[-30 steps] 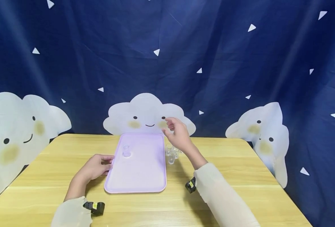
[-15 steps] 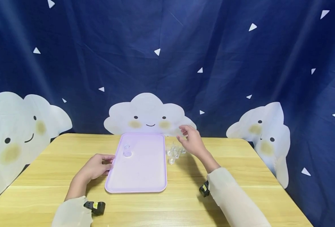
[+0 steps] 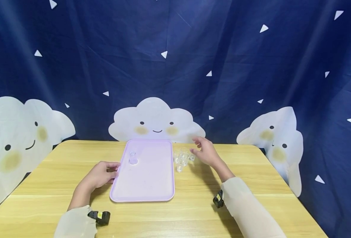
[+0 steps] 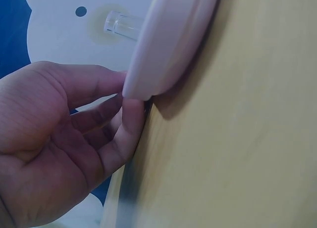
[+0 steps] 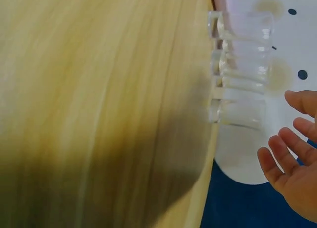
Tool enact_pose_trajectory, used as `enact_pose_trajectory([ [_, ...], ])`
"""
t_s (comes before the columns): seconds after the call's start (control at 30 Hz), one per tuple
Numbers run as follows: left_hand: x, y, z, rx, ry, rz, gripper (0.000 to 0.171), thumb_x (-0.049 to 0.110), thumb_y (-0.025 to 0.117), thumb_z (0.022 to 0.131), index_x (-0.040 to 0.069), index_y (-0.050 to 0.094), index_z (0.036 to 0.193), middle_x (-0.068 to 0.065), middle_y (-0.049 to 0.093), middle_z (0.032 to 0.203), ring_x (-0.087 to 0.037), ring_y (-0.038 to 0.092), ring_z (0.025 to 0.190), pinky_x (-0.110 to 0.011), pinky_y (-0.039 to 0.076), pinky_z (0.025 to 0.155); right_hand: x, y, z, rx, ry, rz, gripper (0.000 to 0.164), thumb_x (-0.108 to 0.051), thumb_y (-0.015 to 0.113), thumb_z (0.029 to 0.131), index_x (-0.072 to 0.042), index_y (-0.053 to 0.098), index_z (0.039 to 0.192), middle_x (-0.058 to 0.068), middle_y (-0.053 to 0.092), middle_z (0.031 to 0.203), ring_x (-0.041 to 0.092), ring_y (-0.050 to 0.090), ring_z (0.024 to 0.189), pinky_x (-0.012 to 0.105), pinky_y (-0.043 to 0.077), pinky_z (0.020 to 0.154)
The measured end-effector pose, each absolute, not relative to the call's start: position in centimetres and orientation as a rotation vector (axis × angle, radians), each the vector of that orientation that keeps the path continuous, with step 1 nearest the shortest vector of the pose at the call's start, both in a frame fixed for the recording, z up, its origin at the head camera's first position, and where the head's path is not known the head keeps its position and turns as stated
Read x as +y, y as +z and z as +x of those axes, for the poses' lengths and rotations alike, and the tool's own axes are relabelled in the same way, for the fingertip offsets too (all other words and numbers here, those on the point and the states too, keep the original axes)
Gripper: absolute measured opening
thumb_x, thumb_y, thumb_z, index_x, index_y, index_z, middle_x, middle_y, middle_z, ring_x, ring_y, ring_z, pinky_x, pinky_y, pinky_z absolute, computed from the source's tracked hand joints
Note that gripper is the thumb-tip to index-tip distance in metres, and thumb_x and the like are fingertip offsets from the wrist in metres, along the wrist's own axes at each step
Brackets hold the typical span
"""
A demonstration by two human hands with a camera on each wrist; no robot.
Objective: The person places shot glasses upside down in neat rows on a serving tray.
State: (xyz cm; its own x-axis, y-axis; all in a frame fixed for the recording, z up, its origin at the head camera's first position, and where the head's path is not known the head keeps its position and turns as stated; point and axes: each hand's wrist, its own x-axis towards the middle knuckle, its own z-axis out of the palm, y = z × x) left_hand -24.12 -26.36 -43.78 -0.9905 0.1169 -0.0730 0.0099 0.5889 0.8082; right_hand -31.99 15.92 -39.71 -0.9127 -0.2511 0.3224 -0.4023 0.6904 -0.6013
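Observation:
A lilac tray (image 3: 145, 185) lies flat on the table, with one small clear shot glass (image 3: 133, 158) standing towards its far left. My left hand (image 3: 102, 175) holds the tray's left rim. In the left wrist view, fingertips (image 4: 131, 112) of that hand meet the rim from the side and lower edge. Several clear shot glasses (image 3: 183, 158) stand in a cluster just right of the tray. My right hand (image 3: 206, 152) hovers right of the cluster, fingers loosely bent and holding nothing. From the right wrist, a glass (image 5: 242, 113) appears nearest to it, apart from the fingers.
The light wooden table (image 3: 238, 205) extends in front of and on both sides of the tray. Behind its far edge hangs a dark blue curtain (image 3: 223, 49) printed with white clouds. Each sleeve cuff carries a small black camera (image 3: 218, 199).
My right hand has moved right and lower, from above the glass cluster to its right side, uncovering the glasses. The left hand, tray and glass on it stay in place.

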Motion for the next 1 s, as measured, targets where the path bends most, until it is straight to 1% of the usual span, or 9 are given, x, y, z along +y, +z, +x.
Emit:
enact_pose_trajectory([
  [0.3, -26.2, -43.7, -24.2, 2.693, 1.364, 0.102, 0.043, -0.004, 0.061, 0.095, -0.013, 0.057, 0.137, -0.028, 0.065, 0.122, -0.024, 0.066, 0.094, -0.033, 0.062, 0.073, 17.3, -41.2, -32.4, -2.809, 1.001, 0.512, 0.054, -0.009, 0.076, 0.088, 0.007, 0.057, 0.136, 0.026, 0.064, 0.12, 0.041, 0.064, 0.106, 0.051, 0.054, 0.094],
  [0.5, -26.2, -43.7, -24.2, 2.692, 1.366, 0.105, 0.043, -0.004, 0.061, 0.095, -0.013, 0.057, 0.136, -0.027, 0.065, 0.121, -0.024, 0.066, 0.094, -0.034, 0.063, 0.073, 17.8, -42.1, -32.7, -2.841, 1.073, 0.512, 0.052, -0.009, 0.077, 0.088, 0.008, 0.058, 0.133, 0.025, 0.066, 0.114, 0.038, 0.068, 0.102, 0.049, 0.057, 0.091],
  [0.6, -26.2, -43.7, -24.2, 2.694, 1.362, 0.108, 0.043, -0.004, 0.061, 0.095, -0.013, 0.057, 0.137, -0.027, 0.065, 0.121, -0.024, 0.066, 0.094, -0.033, 0.062, 0.073, 17.9, -42.5, -32.8, -2.847, 1.15, 0.497, 0.052, -0.008, 0.077, 0.088, 0.009, 0.057, 0.133, 0.025, 0.066, 0.113, 0.038, 0.068, 0.102, 0.047, 0.058, 0.09],
  [0.73, -26.2, -43.7, -24.1, 2.696, 1.363, 0.115, 0.043, -0.004, 0.061, 0.094, -0.013, 0.057, 0.136, -0.027, 0.065, 0.121, -0.024, 0.065, 0.094, -0.033, 0.062, 0.073, 18.0, -43.0, -32.9, -2.844, 1.199, 0.478, 0.048, -0.008, 0.078, 0.089, 0.008, 0.059, 0.13, 0.023, 0.066, 0.111, 0.038, 0.069, 0.101, 0.045, 0.059, 0.087],
  [1.0, -26.3, -43.7, -24.0, 2.688, 1.372, 0.097, 0.043, -0.005, 0.061, 0.094, -0.012, 0.057, 0.137, -0.026, 0.065, 0.121, -0.024, 0.065, 0.095, -0.032, 0.062, 0.073, 17.7, -44.0, -33.4, -2.815, 1.269, 0.447, 0.037, -0.006, 0.078, 0.088, 0.005, 0.065, 0.121, 0.014, 0.067, 0.102, 0.032, 0.069, 0.098, 0.042, 0.059, 0.089],
])
